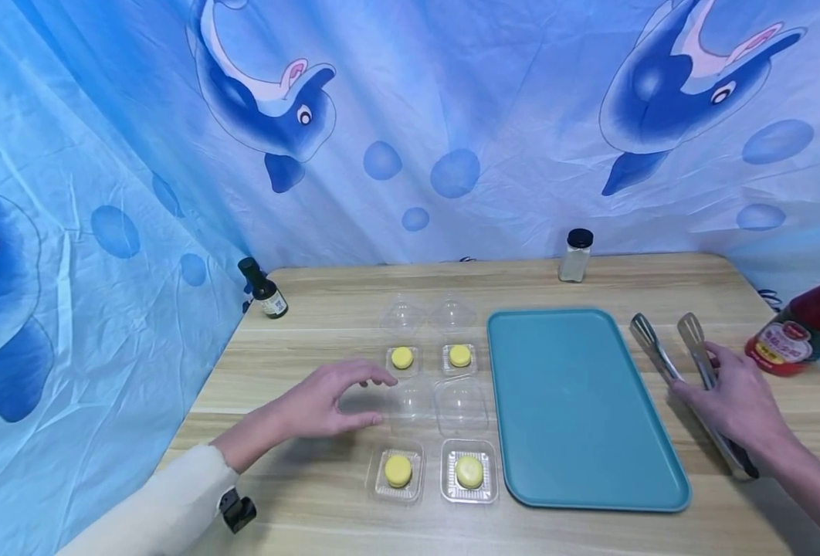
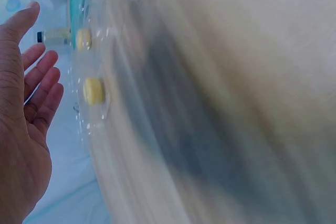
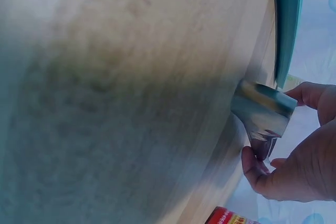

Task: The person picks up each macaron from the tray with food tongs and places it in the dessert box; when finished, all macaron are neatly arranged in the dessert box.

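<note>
My right hand (image 1: pixel 736 398) holds a pair of metal tongs (image 1: pixel 699 361) between thumb and fingers, to the right of the blue tray (image 1: pixel 584 401). The tongs' arms are spread apart and point toward the back of the table. In the right wrist view, the bent metal end of the tongs (image 3: pixel 265 111) lies between thumb and fingers. My left hand (image 1: pixel 326 398) hovers left of the clear plastic boxes, thumb and fingers apart with nothing between them. Its fingertips are close to a raised clear lid (image 1: pixel 410 401). Small round yellow cakes, such as one cake (image 1: pixel 398 470), sit singly in the open boxes.
A dark small bottle (image 1: pixel 269 297) stands at the back left, and a black-capped shaker (image 1: pixel 575 259) at the back edge. A red sauce bottle (image 1: pixel 795 336) is at the right, beyond my right hand. A blue dolphin-print curtain (image 1: pixel 452 100) hangs behind the wooden table (image 1: pixel 299 502).
</note>
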Motion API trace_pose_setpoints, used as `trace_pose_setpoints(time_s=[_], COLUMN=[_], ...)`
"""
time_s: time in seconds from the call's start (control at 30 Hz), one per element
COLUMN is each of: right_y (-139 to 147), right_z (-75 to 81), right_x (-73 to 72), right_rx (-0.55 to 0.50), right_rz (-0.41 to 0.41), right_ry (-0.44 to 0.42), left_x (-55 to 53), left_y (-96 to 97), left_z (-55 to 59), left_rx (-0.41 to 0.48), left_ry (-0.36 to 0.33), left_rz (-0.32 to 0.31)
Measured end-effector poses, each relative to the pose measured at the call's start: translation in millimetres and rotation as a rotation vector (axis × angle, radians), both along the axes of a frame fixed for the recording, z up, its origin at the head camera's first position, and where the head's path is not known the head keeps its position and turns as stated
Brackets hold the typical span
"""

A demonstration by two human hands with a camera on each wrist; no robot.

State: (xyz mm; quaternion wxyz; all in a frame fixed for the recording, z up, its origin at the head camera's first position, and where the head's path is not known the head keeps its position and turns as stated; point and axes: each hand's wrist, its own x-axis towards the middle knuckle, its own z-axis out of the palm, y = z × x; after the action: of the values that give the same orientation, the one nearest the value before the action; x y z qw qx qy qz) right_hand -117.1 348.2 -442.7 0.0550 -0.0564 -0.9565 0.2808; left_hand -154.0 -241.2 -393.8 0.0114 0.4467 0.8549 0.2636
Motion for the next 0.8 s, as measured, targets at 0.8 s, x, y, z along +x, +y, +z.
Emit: trace_pose_setpoints(time_s=[0.8], right_y=[-146], right_z=[60.5], right_x=[-70.6], right_rx=[-0.049], right_rz=[0.451], right_ry=[0.221], left_x=[-119.1], left_y=[42.4], left_z=[32.1], left_rx=[-0.17], left_ry=[-0.082], left_rz=[0.235])
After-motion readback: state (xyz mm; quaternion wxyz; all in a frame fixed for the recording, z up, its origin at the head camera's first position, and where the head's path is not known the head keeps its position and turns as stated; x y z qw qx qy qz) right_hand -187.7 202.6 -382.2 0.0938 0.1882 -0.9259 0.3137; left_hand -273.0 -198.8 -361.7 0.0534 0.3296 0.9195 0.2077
